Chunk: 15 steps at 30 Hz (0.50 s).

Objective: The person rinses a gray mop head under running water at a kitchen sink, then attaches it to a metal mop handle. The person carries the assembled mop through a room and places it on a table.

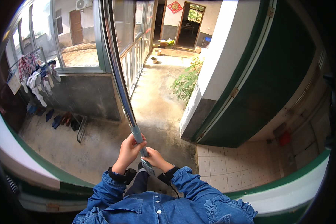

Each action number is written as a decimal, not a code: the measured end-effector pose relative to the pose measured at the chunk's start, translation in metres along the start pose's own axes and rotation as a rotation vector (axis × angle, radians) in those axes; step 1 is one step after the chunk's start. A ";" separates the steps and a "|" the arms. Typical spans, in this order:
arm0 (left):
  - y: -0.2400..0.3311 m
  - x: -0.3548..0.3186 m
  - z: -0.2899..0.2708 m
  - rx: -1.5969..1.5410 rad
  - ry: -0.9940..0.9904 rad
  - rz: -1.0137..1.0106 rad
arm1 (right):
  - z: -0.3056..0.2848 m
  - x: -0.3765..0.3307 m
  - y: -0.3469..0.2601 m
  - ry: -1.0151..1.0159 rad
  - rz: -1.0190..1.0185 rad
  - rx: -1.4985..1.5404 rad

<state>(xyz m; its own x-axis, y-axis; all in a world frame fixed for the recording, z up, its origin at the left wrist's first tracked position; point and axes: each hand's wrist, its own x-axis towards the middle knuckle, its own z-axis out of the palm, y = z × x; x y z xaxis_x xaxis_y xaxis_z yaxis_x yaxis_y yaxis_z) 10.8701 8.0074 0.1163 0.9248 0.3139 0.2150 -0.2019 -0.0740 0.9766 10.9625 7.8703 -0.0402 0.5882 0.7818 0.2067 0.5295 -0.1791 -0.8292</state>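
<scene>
pole: long metal pole (117,67) with a grey-blue grip section at its lower end; it runs from both hands up and away to the top edge of the view, leaning slightly left.
left hand: left hand (130,150) is closed around the grey-blue grip, fingers wrapped over the shaft, just above the other hand.
right hand: right hand (156,158) is closed on the lowest part of the pole, at its butt end, touching the shaft just under the left hand.
sleeves: blue denim jacket (164,203) with ruffled shoulder trim; dark bands at both wrists.
floor: wet concrete floor (100,149) under the hands, running as a passage toward the far doorway; pale floor tiles (227,164) at the right, beyond a threshold.
door: dark green door (276,74) stands open at the right, hinged on a white and grey wall.
left wall: drying rack (35,74) with socks and small laundry hangs near the windows; a row of shoes (59,119) lies along the foot of the grey wall below it.
far end: a leafy plant (186,80) stands beside the white wall.
</scene>
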 end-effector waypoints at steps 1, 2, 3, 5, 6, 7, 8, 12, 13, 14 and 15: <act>-0.011 0.036 -0.006 0.005 -0.011 -0.001 | -0.011 0.032 0.016 0.000 -0.013 -0.002; -0.022 0.071 -0.011 -0.001 -0.024 0.006 | -0.021 0.065 0.030 -0.011 0.018 -0.018; -0.030 0.109 -0.015 -0.011 -0.022 0.008 | -0.033 0.097 0.043 -0.022 0.041 -0.030; -0.041 0.185 -0.023 -0.020 0.000 0.012 | -0.061 0.160 0.063 -0.019 0.053 0.037; -0.046 0.217 -0.025 -0.043 0.009 -0.007 | -0.074 0.186 0.072 -0.002 0.061 0.053; -0.049 0.252 -0.030 -0.009 -0.021 -0.003 | -0.088 0.216 0.082 0.008 0.089 0.085; -0.052 0.285 -0.028 0.001 -0.020 0.000 | -0.102 0.247 0.091 0.015 0.143 0.118; -0.070 0.415 -0.018 0.004 -0.078 0.045 | -0.161 0.344 0.138 0.060 0.291 0.069; -0.079 0.446 -0.015 -0.001 -0.102 0.027 | -0.172 0.367 0.154 0.088 0.298 0.038; -0.089 0.479 -0.012 -0.007 -0.122 0.013 | -0.184 0.395 0.173 0.137 0.240 0.058; -0.100 0.512 -0.008 -0.018 -0.132 -0.009 | -0.196 0.422 0.193 0.178 0.192 0.072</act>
<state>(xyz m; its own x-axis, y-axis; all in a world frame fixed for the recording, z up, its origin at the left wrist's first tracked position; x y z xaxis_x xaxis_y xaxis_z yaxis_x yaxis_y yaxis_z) 11.3614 8.1835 0.1289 0.9607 0.1869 0.2051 -0.1983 -0.0541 0.9786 11.4325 8.0485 -0.0111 0.7754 0.6190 0.1249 0.3567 -0.2662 -0.8955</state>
